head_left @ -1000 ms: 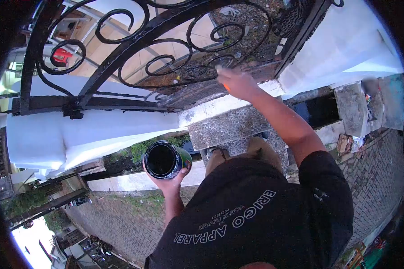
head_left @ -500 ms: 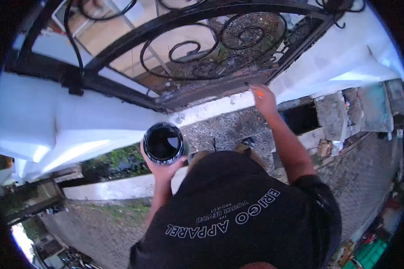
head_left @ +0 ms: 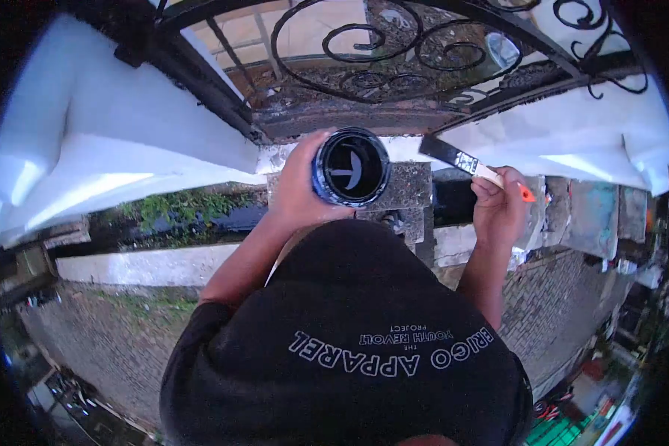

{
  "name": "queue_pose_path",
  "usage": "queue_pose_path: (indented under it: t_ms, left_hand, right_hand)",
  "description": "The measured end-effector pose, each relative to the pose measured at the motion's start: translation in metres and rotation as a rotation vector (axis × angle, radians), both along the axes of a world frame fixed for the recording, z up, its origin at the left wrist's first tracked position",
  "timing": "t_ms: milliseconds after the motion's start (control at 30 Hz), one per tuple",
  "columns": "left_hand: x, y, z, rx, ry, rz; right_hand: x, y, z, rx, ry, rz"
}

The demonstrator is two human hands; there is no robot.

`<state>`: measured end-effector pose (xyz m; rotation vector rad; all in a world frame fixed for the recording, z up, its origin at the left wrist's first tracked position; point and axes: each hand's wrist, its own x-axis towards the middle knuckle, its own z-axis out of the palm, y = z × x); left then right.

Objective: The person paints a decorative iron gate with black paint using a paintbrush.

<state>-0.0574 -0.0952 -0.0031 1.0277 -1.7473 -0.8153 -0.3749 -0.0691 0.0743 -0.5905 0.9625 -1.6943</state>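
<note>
- Holding the tin (head_left: 351, 167) with its mouth facing up is best done with a firm, even wrap: its side is gripped by the left hand (head_left: 297, 186), fingers and thumb curled around it, so that the dark liquid (head_left: 338, 160) is not tipped over the rim.
- The brush (head_left: 461, 160) is pinched by its pale handle between the thumb and fingers of the right hand (head_left: 502, 208); a light pinch should allow the angle to be turned easily.
- The dark bristles are pointed toward the tin, near its rim but apart from it; only their tips should be dipped, and any excess wiped off inside the rim.
- The tin is held in front of the body, near the pale ledge (head_left: 405, 149); drips there are best avoided.
- Clearance should be left between the bristles and the white surface (head_left: 156, 163) beside the black ironwork (head_left: 215, 9), as smears would show.
</note>
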Motion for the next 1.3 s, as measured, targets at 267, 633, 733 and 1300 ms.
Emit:
queue_pose_path:
  t_ms: [267, 633, 733, 1300]
  left_hand:
    - [-0.067, -0.001, 0.027, -0.242, -0.152, 0.096]
    - [-0.086, 0.000, 0.037, -0.448, -0.228, 0.213]
    - [-0.078, -0.001, 0.040, -0.472, -0.256, 0.229]
    - [-0.063, -0.004, 0.041, -0.330, -0.287, 0.340]
  right_hand:
    - [0.008, -0.038, 0.080, -0.336, 0.996, 0.307]
    - [0.018, -0.064, 0.059, -0.537, 1.295, 0.413]
    - [0.019, -0.067, 0.052, -0.447, 1.240, 0.412]
    - [-0.012, -0.063, 0.032, -0.076, 0.540, 0.300]
